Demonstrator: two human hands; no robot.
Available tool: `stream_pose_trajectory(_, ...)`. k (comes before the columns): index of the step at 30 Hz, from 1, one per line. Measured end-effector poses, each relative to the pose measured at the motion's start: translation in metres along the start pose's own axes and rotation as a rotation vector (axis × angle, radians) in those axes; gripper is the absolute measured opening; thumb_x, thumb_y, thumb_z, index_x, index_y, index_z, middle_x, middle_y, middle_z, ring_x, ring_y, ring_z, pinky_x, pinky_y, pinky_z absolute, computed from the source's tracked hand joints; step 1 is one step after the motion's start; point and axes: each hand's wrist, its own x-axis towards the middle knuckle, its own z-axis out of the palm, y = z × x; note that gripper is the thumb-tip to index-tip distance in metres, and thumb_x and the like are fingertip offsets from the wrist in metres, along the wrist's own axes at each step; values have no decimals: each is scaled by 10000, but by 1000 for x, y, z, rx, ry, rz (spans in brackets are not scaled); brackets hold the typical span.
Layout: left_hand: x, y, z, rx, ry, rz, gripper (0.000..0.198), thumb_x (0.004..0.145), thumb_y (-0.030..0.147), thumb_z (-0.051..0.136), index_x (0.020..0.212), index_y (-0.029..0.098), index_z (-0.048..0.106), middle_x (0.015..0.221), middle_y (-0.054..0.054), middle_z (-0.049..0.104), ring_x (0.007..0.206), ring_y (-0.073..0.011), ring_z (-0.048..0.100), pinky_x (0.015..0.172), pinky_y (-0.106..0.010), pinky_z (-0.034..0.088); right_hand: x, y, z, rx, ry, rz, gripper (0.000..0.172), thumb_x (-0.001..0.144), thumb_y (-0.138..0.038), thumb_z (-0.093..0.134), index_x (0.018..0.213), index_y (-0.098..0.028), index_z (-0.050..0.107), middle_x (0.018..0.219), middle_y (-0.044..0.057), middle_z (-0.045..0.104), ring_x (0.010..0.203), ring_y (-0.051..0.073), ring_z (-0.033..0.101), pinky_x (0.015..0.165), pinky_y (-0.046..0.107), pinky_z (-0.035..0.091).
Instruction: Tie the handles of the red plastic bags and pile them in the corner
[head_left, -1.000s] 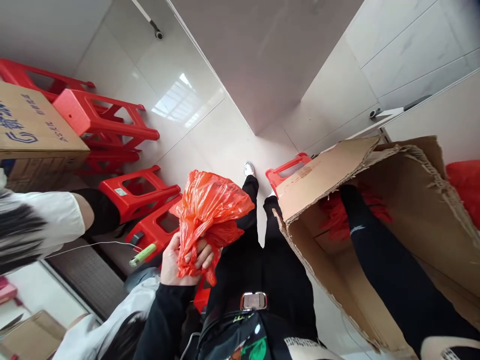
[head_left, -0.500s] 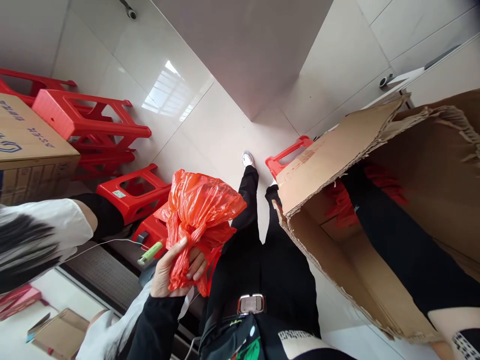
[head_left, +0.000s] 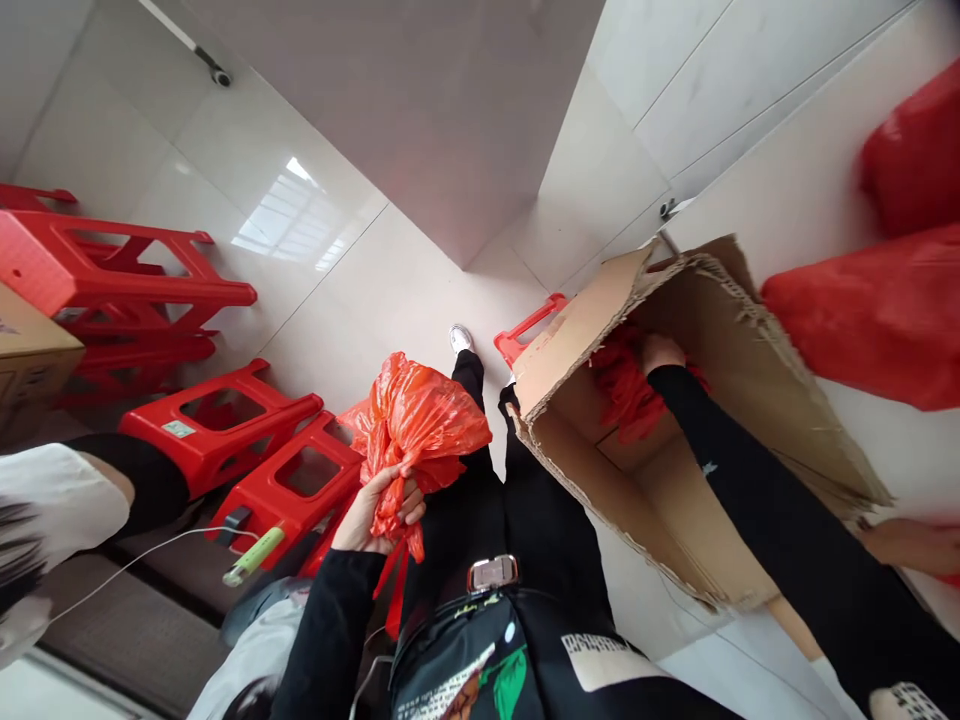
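My left hand point(head_left: 377, 510) is closed around the neck of a bulging orange-red plastic bag point(head_left: 420, 425), held in front of my black trousers. My right hand point(head_left: 660, 352) reaches deep into a large open cardboard box point(head_left: 600, 480) and rests on more red plastic bags point(head_left: 626, 385) inside it. Its fingers are partly hidden among the bags, so I cannot see whether they grip anything. My right arm in a black sleeve runs along the inside of the box.
Red plastic stools point(head_left: 225, 430) stand and lie stacked at the left on the pale tiled floor point(head_left: 390, 290). Another person in a white sleeve point(head_left: 60, 500) sits at the left. A green cylinder on a white cord point(head_left: 255, 556) hangs nearby. Red bags point(head_left: 877, 310) lie at the right.
The view swung to the right, showing more red bags at the right. My right hand now shows inside the box on the red bags. My left hand keeps hold of the bag.
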Motion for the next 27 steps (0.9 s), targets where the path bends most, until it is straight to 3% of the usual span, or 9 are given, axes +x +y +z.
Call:
stream_pose_trajectory(4,-3,6,4,-42,-29,43,350,991,231,443,654,166,513,444,53,408,342,-84,392,384,-217,413,-16,15,-40,-118,35,152,123,915,-249,678,939,-128,691,848,36,692,795,166,664,809,356,552)
stream_pose_trajectory(7,-13,10,12,-60,-60,73,377,978,357,537,649,186,468,459,63,411,366,-86,402,395,-220,406,-58,1,-77,-104,135,150,148,904,-202,627,1003,-137,716,673,5,651,663,160,622,755,333,514)
stream_pose_trajectory(9,-22,12,19,-55,-77,92,387,945,382,605,645,196,445,462,72,405,373,-85,403,401,-222,402,-92,-24,-102,-16,230,75,220,923,-258,595,1104,-187,698,646,-30,610,584,140,566,656,297,479)
stream_pose_trajectory(12,-36,14,30,-28,-98,132,345,910,246,648,643,200,434,466,81,389,375,-81,401,421,-222,414,-138,-78,-131,309,407,-183,230,895,-299,654,1117,-250,693,592,-74,484,468,114,431,486,272,362)
stream_pose_trajectory(15,-46,12,42,8,-103,164,316,863,144,665,642,196,445,480,79,402,389,-84,423,453,-235,462,-169,-134,-141,481,457,-412,194,860,-231,694,1047,-273,724,670,-27,631,534,138,564,471,280,416)
stream_pose_trajectory(18,-54,8,56,49,-71,173,204,838,128,694,710,168,540,557,36,548,466,-114,548,523,-273,550,-184,-181,-135,606,407,-613,226,852,-145,675,1021,-284,732,827,-18,734,627,133,651,512,273,490)
stream_pose_trajectory(20,-60,3,67,64,-43,179,92,838,143,711,866,149,623,683,-12,668,549,-150,641,556,-296,588,-191,-205,-123,655,274,-729,233,874,-112,644,1034,-265,715,909,-19,756,727,131,691,631,277,554)
stream_pose_trajectory(22,-66,-3,78,66,-30,168,170,856,225,725,995,157,653,775,-43,721,603,-181,690,554,-301,597,-199,-220,-103,589,70,-802,207,919,-113,595,1061,-241,676,971,-6,755,846,143,705,786,300,572)
stream_pose_trajectory(27,-76,-16,97,62,-116,-5,328,855,493,706,776,177,672,622,-49,663,560,-208,670,484,-296,553,-230,-225,-30,167,-407,-843,152,964,-143,495,1066,-204,591,972,39,737,873,200,690,858,354,526)
